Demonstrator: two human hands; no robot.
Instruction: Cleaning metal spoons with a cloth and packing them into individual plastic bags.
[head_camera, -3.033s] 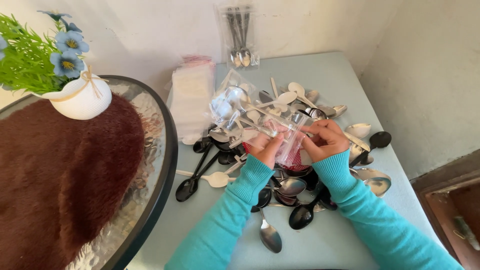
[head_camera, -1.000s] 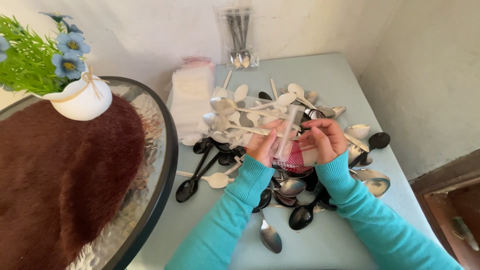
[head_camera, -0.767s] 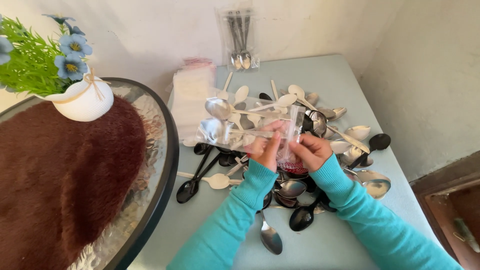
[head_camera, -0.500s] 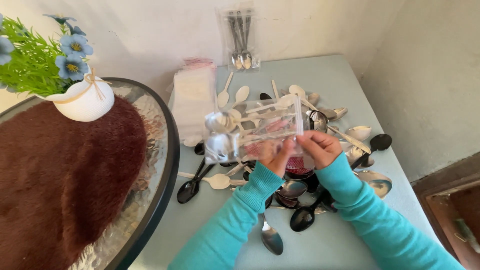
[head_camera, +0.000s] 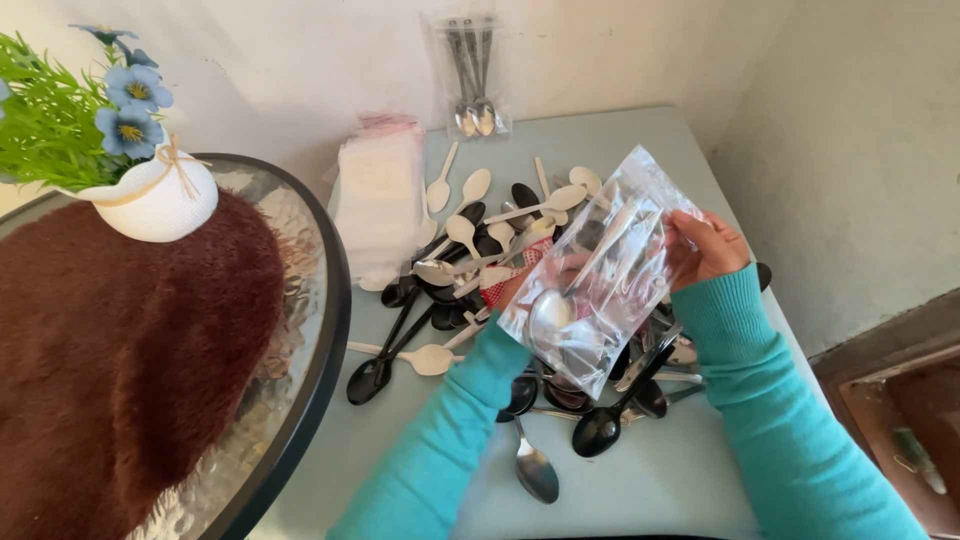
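I hold up a clear plastic bag (head_camera: 600, 275) with metal spoons inside, tilted over a pile of spoons. My right hand (head_camera: 708, 247) pinches the bag's upper right edge. My left hand (head_camera: 520, 288) is mostly hidden behind the bag and grips its lower left part. Below lies the pile of spoons (head_camera: 480, 240): white plastic, black plastic and shiny metal ones, spread over the pale blue table (head_camera: 660, 470).
A stack of empty clear bags (head_camera: 378, 200) lies at the table's left. A filled bag of spoons (head_camera: 472, 75) leans on the wall at the back. To the left stands a round glass table (head_camera: 300, 330) with a brown furry cover and a white flower pot (head_camera: 150, 195).
The bag with spoons was down on the pile between both hands; now it is lifted up and tilted, and my right hand has moved up and to the right.
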